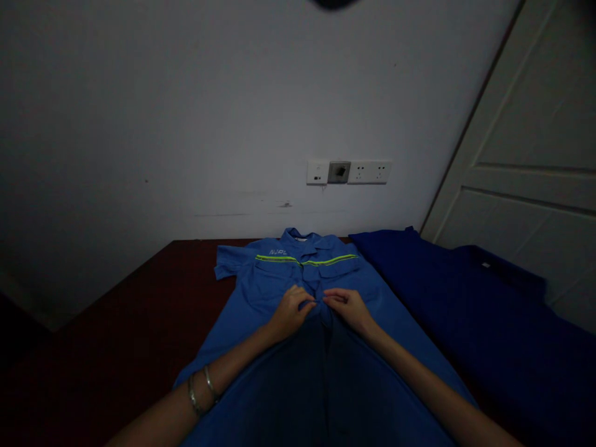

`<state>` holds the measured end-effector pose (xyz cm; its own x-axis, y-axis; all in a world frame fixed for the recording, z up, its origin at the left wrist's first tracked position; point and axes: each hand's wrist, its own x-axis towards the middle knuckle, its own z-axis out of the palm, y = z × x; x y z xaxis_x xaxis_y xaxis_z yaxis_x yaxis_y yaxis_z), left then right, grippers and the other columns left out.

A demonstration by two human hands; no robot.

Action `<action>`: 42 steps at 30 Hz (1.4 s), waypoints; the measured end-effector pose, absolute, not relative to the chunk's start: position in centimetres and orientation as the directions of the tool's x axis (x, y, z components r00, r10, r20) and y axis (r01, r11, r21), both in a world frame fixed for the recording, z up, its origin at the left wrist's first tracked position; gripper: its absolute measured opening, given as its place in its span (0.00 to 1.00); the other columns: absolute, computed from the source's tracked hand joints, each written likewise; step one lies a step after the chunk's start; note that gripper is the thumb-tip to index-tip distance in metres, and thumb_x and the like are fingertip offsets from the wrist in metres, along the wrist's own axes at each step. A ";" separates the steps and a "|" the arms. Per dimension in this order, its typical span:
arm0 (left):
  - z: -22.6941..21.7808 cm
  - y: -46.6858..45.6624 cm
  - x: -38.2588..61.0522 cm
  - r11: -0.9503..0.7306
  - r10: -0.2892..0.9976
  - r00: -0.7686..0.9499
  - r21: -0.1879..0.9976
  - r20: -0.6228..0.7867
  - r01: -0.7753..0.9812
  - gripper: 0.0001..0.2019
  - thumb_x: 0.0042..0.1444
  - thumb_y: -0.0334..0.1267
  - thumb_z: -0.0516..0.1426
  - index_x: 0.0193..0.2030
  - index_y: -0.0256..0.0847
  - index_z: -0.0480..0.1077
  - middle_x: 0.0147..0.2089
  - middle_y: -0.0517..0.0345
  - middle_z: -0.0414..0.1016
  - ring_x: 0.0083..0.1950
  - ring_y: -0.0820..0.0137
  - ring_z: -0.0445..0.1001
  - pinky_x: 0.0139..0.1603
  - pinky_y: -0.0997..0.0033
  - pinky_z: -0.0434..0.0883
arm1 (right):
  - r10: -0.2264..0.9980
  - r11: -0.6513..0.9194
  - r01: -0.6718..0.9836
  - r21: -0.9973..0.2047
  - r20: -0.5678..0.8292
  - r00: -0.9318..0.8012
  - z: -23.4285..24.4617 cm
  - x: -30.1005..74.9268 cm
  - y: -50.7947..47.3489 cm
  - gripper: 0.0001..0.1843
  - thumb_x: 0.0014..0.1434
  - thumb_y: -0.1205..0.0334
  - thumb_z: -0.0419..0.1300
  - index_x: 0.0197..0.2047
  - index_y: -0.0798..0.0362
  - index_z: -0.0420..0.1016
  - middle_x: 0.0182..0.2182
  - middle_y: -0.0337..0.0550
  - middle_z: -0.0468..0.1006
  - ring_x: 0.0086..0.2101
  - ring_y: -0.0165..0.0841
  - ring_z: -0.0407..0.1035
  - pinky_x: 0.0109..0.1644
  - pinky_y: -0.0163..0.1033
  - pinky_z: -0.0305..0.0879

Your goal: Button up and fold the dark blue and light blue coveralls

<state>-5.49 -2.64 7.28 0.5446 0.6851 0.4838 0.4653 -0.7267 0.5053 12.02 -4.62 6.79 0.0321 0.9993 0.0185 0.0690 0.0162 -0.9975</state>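
Observation:
A blue short-sleeved work shirt lies face up, its collar toward the wall and a yellow-green stripe across the chest. My left hand pinches the shirt's front edge near the middle, below the chest pockets. Close beside it, my right hand has thumb and fingers closed on the other side of the front opening. The cloth between the hands is slightly raised. Any button at the fingertips is too small and dark to make out. Two bracelets circle my left wrist.
A darker blue garment lies to the right of the shirt. Both are on a dark reddish table against a pale wall. Sockets and switches are set in the wall. A panelled door stands at right.

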 end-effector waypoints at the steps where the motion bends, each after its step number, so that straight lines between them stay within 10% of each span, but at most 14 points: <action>1: 7.3 -2.6 -5.5 -0.733 0.679 0.548 0.491 0.488 0.471 0.06 0.55 0.34 0.54 0.33 0.37 0.71 0.32 0.55 0.72 0.38 0.70 0.66 0.42 0.68 0.61 | 0.999 0.040 0.081 -0.996 0.043 0.034 6.8 12.0 -4.7 0.16 0.38 0.60 0.62 0.33 0.59 0.74 0.18 0.35 0.72 0.20 0.25 0.62 0.23 0.31 0.55; 37: 6.9 -3.0 -5.6 -0.757 0.645 0.565 0.326 0.515 0.567 0.07 0.56 0.34 0.52 0.33 0.38 0.71 0.33 0.55 0.71 0.38 0.69 0.65 0.41 0.67 0.60 | 0.983 0.185 0.242 -0.952 0.183 -0.030 7.2 11.8 -5.1 0.13 0.44 0.59 0.57 0.30 0.58 0.77 0.25 0.42 0.77 0.28 0.32 0.68 0.33 0.35 0.62; 42: 6.7 -3.0 -5.6 -0.759 0.643 0.562 0.331 0.520 0.561 0.07 0.56 0.34 0.51 0.34 0.38 0.71 0.33 0.54 0.71 0.38 0.68 0.65 0.41 0.66 0.60 | 0.990 0.140 0.258 -0.956 0.135 -0.037 7.6 11.9 -5.2 0.15 0.46 0.57 0.55 0.29 0.57 0.78 0.19 0.39 0.73 0.20 0.27 0.62 0.23 0.31 0.56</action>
<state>-5.59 -2.96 6.70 0.5622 0.6427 0.5205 0.5613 -0.7587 0.3306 11.88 -5.17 7.58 -0.0367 0.9901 0.1352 0.2577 0.1401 -0.9560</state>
